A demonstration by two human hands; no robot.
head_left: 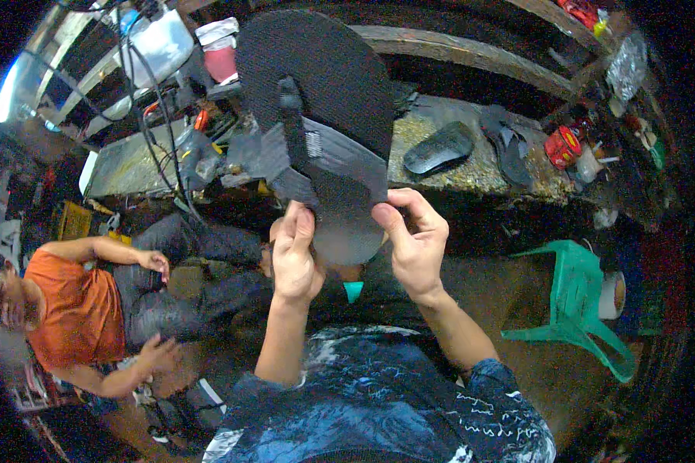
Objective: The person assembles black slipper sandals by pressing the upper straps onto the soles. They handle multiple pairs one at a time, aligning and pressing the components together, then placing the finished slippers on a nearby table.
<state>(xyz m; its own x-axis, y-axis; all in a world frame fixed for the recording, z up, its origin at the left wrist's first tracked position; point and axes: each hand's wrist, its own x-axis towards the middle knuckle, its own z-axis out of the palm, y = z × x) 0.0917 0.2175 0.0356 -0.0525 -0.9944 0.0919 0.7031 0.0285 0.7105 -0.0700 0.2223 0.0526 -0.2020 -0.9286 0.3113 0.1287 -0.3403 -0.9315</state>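
A black sandal (324,65) with a broad textured sole and dark straps is raised close to the view, its wide end pointing away from me. My left hand (295,255) pinches the strap's edge on the left side, thumb on top. On the opposite side, my right hand (417,239) grips the strap's edge by the sole between thumb and bent fingers. Both hands are closed on the sandal, and the fingers beneath it are partly hidden. Beyond my right hand, a dark sole-shaped piece (439,148) and another black sandal (508,147) lie on the workbench.
The worn workbench (479,181) runs across behind the sandal, with a red can (564,147) at its right. Dark cables (158,116) hang at the left. A person in an orange shirt (81,305) sits at my left. At right stands a green plastic chair (575,297).
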